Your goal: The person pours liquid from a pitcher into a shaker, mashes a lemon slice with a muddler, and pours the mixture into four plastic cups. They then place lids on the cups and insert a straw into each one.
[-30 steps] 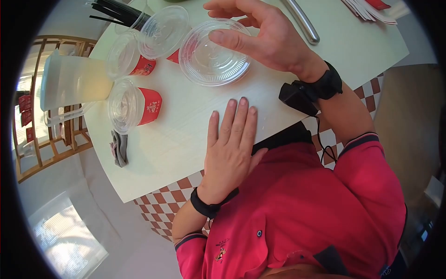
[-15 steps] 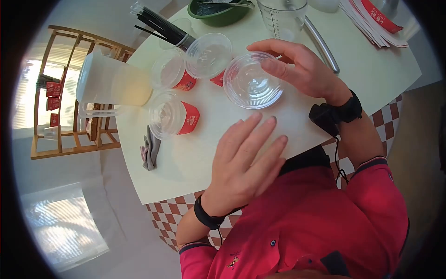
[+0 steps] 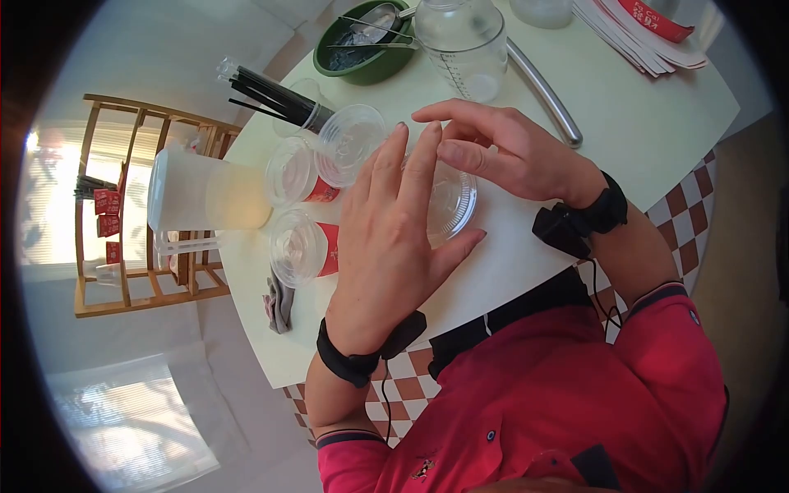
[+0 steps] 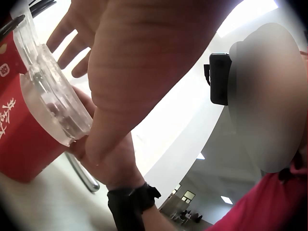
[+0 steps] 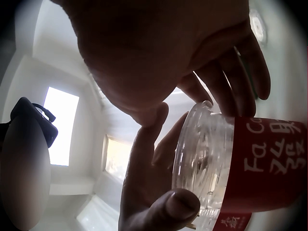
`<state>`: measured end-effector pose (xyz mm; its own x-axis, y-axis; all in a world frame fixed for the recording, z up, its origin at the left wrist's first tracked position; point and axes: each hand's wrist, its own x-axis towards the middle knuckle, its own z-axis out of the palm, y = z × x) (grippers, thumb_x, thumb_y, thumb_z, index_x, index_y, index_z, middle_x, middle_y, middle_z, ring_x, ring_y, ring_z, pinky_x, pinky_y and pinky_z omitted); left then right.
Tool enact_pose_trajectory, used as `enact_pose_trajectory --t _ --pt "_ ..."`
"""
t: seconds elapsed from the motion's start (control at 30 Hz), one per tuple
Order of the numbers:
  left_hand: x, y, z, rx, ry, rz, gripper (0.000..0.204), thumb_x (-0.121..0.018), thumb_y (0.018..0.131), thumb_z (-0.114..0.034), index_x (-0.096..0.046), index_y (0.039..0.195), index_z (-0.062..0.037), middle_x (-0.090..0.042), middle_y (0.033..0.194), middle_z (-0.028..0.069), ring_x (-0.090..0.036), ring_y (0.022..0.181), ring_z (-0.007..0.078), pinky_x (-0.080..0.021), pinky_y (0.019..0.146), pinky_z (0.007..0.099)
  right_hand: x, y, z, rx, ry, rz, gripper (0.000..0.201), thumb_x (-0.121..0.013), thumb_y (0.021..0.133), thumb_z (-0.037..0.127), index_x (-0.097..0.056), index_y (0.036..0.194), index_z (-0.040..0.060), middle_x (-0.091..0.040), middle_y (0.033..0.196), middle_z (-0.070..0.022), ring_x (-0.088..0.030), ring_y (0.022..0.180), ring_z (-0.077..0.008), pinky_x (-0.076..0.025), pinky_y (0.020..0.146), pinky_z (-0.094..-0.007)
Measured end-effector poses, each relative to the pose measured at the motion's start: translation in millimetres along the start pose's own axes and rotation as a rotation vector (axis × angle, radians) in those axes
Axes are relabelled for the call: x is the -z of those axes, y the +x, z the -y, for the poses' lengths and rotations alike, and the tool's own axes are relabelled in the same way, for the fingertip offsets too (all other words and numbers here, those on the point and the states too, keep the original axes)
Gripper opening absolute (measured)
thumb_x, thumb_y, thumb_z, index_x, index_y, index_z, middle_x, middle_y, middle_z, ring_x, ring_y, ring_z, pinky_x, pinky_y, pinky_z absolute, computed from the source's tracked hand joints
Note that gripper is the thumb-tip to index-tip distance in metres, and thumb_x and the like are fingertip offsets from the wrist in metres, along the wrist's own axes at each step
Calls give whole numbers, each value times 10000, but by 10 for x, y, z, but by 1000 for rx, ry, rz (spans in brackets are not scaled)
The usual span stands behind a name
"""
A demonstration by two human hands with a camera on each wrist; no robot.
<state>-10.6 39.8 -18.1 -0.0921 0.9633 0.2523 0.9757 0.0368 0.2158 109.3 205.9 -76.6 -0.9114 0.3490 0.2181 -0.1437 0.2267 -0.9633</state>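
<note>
A takeaway cup with a red paper sleeve stands on the table, topped by a clear plastic lid. Over the near left part of that lid reaches my left hand, fingers straight and thumb spread, hiding much of it in the head view. My right hand is at the lid's far right side, its fingers loosely bent. In the right wrist view the left thumb is right at the lid's rim, and the right fingers extend behind it.
Left of the hands stand lidded red cups, a pitcher of pale yellow liquid, black straws and a grey cloth. Farther back are a green bowl, a clear measuring jug, a metal rod and stacked red-and-white paper sleeves.
My left hand has lifted off the table and come forward over the lidded cup. The right hand stays beside the lid. The head view has shifted, showing more of the table's back.
</note>
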Motion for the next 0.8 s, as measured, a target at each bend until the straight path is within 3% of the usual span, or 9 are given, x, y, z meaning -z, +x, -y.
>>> enact_pose_trajectory --t 0.13,0.23,0.43,0.53,0.63,0.73,0.8 --pt "-8 19 17 4 45 59 925 -888 701 -291 -446 1477 -51 -514 1455 171 -480 1350 353 -426 1073 467 11 -17 -9 31 -12 17 764 -640 950 565 -477 1431 -6 -712 1029 -156 -676 972 -235 -521 854 -338" --pt "-35 27 58 -2 12 54 902 -873 685 -244 -459 1465 -59 -540 1405 164 -511 1289 354 -431 1060 463 52 -21 25 -50 38 101 742 -675 955 444 -379 1523 69 -674 1125 -114 -619 1035 -199 -490 925 -348" --pt "30 -17 85 52 -115 -27 870 -818 663 -185 -465 1451 -73 -556 1317 166 -540 1191 358 -442 1026 461 188 -52 34 -100 149 241 928 -765 865 463 -304 1566 66 -614 1300 -160 -573 1245 -257 -467 1002 -359" --pt "98 -54 117 78 -187 -56 895 -835 647 -196 -458 1449 -70 -551 1295 177 -534 1171 364 -411 1036 470 197 -41 -10 38 -96 309 1045 -869 750 452 -333 1534 17 -618 1313 -215 -605 1228 -310 -479 1028 -385" --pt "175 -67 107 76 -189 -81 893 -828 648 -189 -454 1447 -51 -554 1295 179 -537 1174 356 -421 1027 461 10 9 -111 255 -123 243 1074 -913 666 328 -345 1528 32 -622 1319 -197 -618 1212 -308 -487 1023 -380" --pt "206 -77 80 74 -196 -101 899 -827 643 -190 -450 1444 -31 -557 1303 181 -538 1185 353 -424 1025 456 -116 -35 58 127 -7 286 1021 -905 653 252 -379 1500 34 -628 1311 -178 -629 1188 -314 -496 1017 -375" --pt "242 -99 65 90 -214 -101 901 -825 642 -191 -448 1443 -22 -558 1313 180 -537 1197 347 -426 1024 454 -159 -23 10 152 -48 246 980 -900 657 238 -404 1477 32 -631 1305 -176 -630 1179 -329 -499 1012 -377"
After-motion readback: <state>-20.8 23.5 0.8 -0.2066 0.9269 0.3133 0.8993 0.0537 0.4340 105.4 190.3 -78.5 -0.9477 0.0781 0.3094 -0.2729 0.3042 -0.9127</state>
